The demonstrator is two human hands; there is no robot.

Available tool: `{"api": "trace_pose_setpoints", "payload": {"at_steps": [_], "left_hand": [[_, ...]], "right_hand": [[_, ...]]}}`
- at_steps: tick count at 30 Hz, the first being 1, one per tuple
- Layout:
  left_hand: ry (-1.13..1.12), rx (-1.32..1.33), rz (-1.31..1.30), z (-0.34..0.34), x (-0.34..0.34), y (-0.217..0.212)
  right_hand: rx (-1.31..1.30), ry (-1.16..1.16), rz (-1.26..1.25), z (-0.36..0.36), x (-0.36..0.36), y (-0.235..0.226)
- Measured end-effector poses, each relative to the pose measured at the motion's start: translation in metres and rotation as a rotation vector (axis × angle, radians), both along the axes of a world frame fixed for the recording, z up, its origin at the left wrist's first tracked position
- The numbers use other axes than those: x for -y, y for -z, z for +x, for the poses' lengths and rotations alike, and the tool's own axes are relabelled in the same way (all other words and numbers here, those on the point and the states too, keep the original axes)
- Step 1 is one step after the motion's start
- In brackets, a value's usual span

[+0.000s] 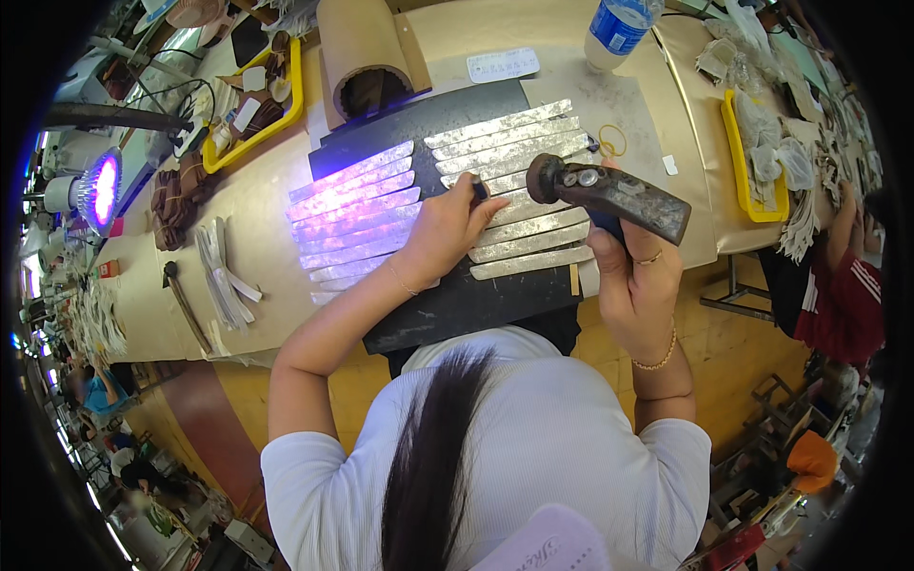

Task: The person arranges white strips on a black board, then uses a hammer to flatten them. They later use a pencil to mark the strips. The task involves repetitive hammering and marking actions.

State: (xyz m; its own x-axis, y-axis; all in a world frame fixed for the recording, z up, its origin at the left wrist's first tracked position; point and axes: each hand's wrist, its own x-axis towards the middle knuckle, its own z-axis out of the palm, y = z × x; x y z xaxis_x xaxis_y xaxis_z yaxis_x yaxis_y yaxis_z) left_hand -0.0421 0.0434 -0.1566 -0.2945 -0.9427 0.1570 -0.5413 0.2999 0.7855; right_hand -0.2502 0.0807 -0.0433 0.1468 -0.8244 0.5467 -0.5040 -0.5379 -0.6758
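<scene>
The head view looked down over a person in a white shirt with a dark ponytail, working at a long tan workbench point(238, 205).

The left hand point(444, 231) lay on a row of silvery strips point(519, 176), its fingers together and pressed down on something small and dark at the fingertips; what that was could not be told. The right hand point(636, 268) was raised just to the right of those fingertips, its fingers clamped around the handle of a worn hammer point(609, 193), whose rounded head pointed left, just above the strips and close to the left fingertips.

The strips lay side by side in two fanned groups on a black mat point(457, 309). The group under and beyond the left fingers looked plain silver; the group to the left of them point(354, 214) was tinted violet by a purple lamp point(101, 188) far off to the left.

Beyond the fingers stood a brown paper roll point(360, 52) and a plastic water bottle point(619, 29). To the left of the hands, a small pile of loose strips point(221, 276) and a second hammer point(186, 309) lay on the bench. Yellow trays point(757, 157) of small parts sat to the far right and far left.

Other people worked along the room's edges, one in a red sleeve point(843, 290) on the right.
</scene>
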Motion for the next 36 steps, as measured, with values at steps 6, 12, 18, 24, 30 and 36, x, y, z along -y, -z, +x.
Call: {"api": "trace_pose_setpoints", "payload": {"at_steps": [6, 12, 18, 24, 30, 36], "left_hand": [[0.027, -0.047, 0.093, -0.003, -0.003, -0.014], [0.064, -0.044, 0.123, -0.007, -0.011, -0.002], [0.062, -0.027, 0.129, -0.006, -0.011, 0.000], [0.064, -0.018, 0.098, -0.008, -0.012, -0.003], [0.141, 0.054, -0.043, -0.009, -0.014, -0.008], [0.180, -0.046, -0.210, -0.011, -0.017, -0.011]], "right_hand": [[-0.027, -0.018, 0.049, -0.005, -0.002, 0.005], [0.006, -0.011, 0.049, -0.005, -0.002, 0.006], [-0.004, -0.014, 0.053, -0.005, -0.003, 0.007], [-0.008, -0.008, 0.042, -0.004, -0.002, 0.006], [0.016, -0.083, 0.084, -0.010, -0.009, -0.002], [-0.057, -0.174, 0.188, -0.012, -0.016, 0.014]]}}
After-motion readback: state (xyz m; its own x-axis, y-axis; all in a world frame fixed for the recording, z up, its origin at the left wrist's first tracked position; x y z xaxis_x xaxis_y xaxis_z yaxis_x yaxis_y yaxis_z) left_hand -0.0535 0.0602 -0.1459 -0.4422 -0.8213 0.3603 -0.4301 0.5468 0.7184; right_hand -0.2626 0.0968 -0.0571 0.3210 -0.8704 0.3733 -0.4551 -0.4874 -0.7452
